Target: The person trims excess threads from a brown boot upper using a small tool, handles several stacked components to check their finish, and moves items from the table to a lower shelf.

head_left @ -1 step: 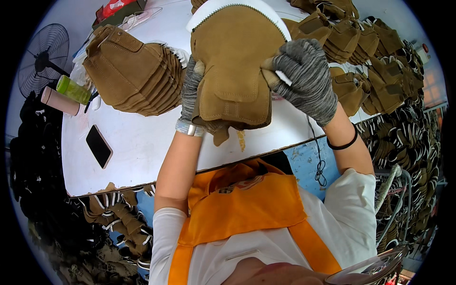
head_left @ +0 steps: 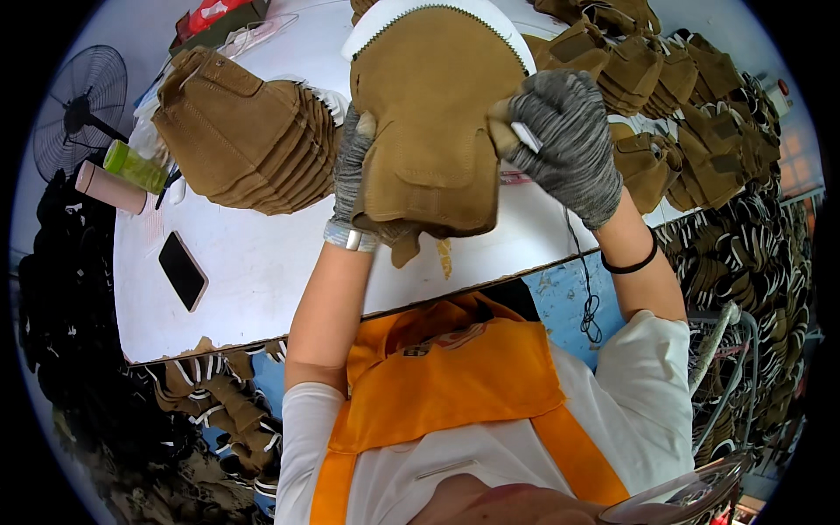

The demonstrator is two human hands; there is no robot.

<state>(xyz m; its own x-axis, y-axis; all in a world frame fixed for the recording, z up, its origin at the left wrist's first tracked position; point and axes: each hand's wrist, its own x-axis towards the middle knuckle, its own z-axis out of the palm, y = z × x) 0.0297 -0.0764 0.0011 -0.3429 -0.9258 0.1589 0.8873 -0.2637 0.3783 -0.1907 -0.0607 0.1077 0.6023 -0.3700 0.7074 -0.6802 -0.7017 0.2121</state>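
Note:
A brown suede shoe upper [head_left: 429,114] with a white zigzag-stitched edge is held up over the table in front of me. My left hand [head_left: 352,162], in a grey knitted glove, grips its left side with the thumb on the front; the other fingers are hidden behind. My right hand [head_left: 564,144], gloved alike, pinches the right edge between thumb and fingers. A small white piece [head_left: 526,136] shows among the right fingers; its kind cannot be made out. Left of the upper, a stack of similar brown uppers [head_left: 245,131] lies on the table.
On the white table [head_left: 254,280] lie a dark phone [head_left: 183,270], a green cup [head_left: 136,166] and a pink cup [head_left: 110,186]. A fan [head_left: 80,112] stands at the left. More brown uppers [head_left: 630,70] are piled at the right. A thin dark cable [head_left: 588,297] hangs off the front edge.
My right hand has shifted slightly at the upper's right edge, and the white piece in its fingers has tilted. The upper has moved very slightly; my left hand keeps its hold.

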